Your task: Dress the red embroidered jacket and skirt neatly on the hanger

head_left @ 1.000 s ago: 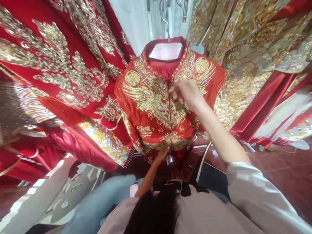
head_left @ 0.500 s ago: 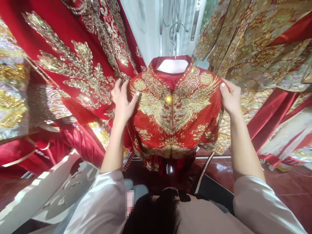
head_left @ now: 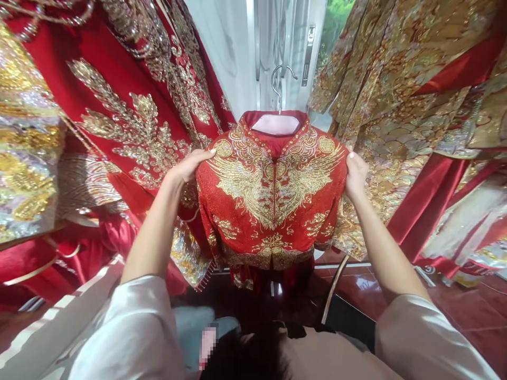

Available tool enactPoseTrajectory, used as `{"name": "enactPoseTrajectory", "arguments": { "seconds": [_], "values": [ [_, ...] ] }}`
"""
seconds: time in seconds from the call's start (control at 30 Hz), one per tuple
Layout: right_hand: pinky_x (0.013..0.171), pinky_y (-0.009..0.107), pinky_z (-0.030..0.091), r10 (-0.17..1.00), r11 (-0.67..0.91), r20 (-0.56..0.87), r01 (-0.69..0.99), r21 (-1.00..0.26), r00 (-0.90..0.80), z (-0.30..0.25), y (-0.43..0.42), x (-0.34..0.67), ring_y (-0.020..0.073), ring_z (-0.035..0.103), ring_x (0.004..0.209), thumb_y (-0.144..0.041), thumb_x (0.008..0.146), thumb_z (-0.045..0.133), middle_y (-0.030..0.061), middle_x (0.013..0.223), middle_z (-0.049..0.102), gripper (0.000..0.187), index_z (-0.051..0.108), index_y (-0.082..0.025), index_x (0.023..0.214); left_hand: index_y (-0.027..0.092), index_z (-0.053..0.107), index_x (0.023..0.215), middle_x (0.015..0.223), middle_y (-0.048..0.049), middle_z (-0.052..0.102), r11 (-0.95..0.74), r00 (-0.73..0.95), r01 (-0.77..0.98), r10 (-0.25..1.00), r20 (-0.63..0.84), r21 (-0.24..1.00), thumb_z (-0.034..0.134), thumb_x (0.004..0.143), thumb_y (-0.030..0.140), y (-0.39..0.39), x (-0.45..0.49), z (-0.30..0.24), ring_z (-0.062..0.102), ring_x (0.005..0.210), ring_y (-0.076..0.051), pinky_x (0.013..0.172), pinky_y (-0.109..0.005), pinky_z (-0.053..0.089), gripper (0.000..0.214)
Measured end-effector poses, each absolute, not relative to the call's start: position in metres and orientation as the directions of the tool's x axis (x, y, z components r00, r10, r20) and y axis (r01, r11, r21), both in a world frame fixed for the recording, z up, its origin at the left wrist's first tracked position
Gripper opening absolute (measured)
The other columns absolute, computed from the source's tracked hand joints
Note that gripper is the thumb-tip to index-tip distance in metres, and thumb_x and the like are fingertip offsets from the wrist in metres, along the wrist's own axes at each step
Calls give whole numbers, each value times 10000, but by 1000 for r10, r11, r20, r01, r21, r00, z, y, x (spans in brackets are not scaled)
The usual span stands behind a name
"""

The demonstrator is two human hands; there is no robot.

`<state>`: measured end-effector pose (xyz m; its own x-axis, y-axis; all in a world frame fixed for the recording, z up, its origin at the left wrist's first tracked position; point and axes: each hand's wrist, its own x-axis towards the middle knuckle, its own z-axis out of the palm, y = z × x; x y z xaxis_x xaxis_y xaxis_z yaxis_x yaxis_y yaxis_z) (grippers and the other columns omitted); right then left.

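A red jacket (head_left: 273, 200) with gold phoenix embroidery hangs in front of me on a metal hanger (head_left: 279, 87), its front closed down the middle. My left hand (head_left: 190, 164) grips the jacket's left shoulder, fingers over the top edge. My right hand (head_left: 355, 173) is closed on the jacket's right shoulder. Both arms reach forward in pale sleeves.
Red garments with gold embroidery (head_left: 130, 116) hang close on the left. Gold scale-patterned robes (head_left: 400, 105) hang close on the right. A white door frame with a handle (head_left: 307, 55) is behind the hanger. Dark red floor tiles (head_left: 467, 311) lie below right.
A second ago my right hand was at the jacket's front closure and my left was at its hem. Both hands then went to the shoulders; since then they slid slightly outward.
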<state>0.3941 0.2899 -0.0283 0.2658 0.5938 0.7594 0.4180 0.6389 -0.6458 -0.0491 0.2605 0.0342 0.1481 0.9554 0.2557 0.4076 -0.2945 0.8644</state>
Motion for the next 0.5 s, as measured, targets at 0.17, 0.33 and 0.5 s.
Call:
{"name": "enactPoseTrajectory", "arguments": {
  "seconds": [0.17, 0.33, 0.5],
  "values": [
    [804, 360, 474, 638, 607, 770, 615, -503, 1, 38, 278, 384, 215, 623, 785, -587, 778, 568, 68, 725, 672, 437, 674, -170, 703, 174, 603, 647, 590, -80, 584, -340, 130, 819, 894, 428, 462, 570, 764, 570, 267, -23, 77, 626, 808, -298, 777, -395, 478, 414],
    [787, 309, 462, 663, 720, 668, 532, -445, -337, 82, 290, 339, 170, 572, 772, -609, 782, 598, 7, 678, 604, 440, 595, -188, 655, 169, 504, 619, 632, -45, 539, -518, 288, 798, 777, 560, 308, 409, 903, 447, 274, 23, 95, 559, 745, -207, 751, -324, 441, 409],
    [665, 261, 422, 675, 709, 703, 459, -535, -225, 82, 297, 330, 124, 447, 622, -587, 794, 603, -24, 522, 365, 555, 341, -198, 497, 191, 332, 520, 504, 11, 326, -580, 244, 719, 725, 644, 382, 440, 927, 396, 268, 49, 104, 448, 613, -134, 652, -264, 395, 469]
  ]
}}
